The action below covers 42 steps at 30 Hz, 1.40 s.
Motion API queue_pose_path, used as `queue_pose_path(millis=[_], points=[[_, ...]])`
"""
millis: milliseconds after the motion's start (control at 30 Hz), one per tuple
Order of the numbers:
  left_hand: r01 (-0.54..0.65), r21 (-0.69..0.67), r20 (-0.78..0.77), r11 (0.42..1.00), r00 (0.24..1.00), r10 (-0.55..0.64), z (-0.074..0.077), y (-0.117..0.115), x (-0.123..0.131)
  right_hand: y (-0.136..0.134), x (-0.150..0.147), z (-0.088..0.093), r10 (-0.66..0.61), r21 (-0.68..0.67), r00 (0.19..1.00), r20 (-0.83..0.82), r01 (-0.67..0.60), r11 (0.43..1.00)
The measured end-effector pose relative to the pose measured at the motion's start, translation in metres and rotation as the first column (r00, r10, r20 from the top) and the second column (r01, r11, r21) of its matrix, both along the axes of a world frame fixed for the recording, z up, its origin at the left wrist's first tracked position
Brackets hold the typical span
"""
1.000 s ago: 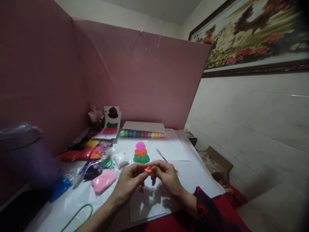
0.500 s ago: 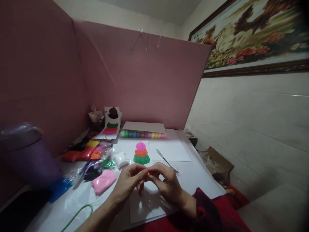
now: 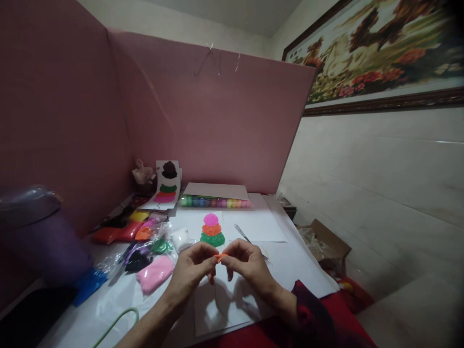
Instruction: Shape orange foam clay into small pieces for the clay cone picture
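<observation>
A small piece of orange modelling clay is pinched between my two hands, above a white sheet. My left hand grips its left end between thumb and forefinger. On the other end, my right hand pinches it the same way. Just beyond the fingers lies a paper with textured clay shapes: a pink one at the top, an orange one in the middle and a green one at the bottom. A metal tool lies slanted beyond my right hand, its lower end partly hidden.
Bags of coloured clay, including pink, white and red, crowd the left side. A row of coloured clay pots lies at the back. A purple bin stands left; a cardboard box sits right.
My fingertips have drawn slightly apart, and more of the orange clay shows between them, stretched flatter. My right hand's fingers have shifted a little. The other things stay in place.
</observation>
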<state>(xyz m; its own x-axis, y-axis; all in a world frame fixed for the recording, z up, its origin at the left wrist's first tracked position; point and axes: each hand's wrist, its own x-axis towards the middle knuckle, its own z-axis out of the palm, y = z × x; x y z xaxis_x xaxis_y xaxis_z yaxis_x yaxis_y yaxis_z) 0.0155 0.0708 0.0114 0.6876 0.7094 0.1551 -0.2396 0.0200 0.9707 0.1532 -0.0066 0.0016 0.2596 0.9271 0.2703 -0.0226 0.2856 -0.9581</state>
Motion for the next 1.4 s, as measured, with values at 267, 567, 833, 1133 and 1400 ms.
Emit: queue_pose_path(millis=[267,567,833,1133,1400], points=[[0.042,0.084,0.099,0.996,0.994,-0.051,0.002,-0.003,-0.001,0.004,0.005,-0.001,-0.004,-0.075,0.982,-0.188,-0.010,0.997],[0.018,-0.003,0.050,1.000,0.999,-0.017,-0.009,0.003,0.001,0.000,-0.003,0.002,0.072,0.038,0.996,-0.054,-0.070,0.997],[0.037,-0.017,0.006,0.999,0.999,-0.037,-0.008,0.000,0.003,-0.005,-0.005,0.000,0.041,0.037,0.990,0.132,-0.047,0.998],[0.168,-0.170,0.014,0.971,0.986,-0.168,-0.005,0.001,0.001,-0.006,-0.002,-0.001,-0.162,0.247,0.913,0.375,0.070,0.967],[0.075,-0.092,-0.063,0.993,0.995,-0.081,-0.002,0.000,0.002,-0.003,-0.003,-0.002,-0.028,0.091,0.993,0.117,0.018,0.996]])
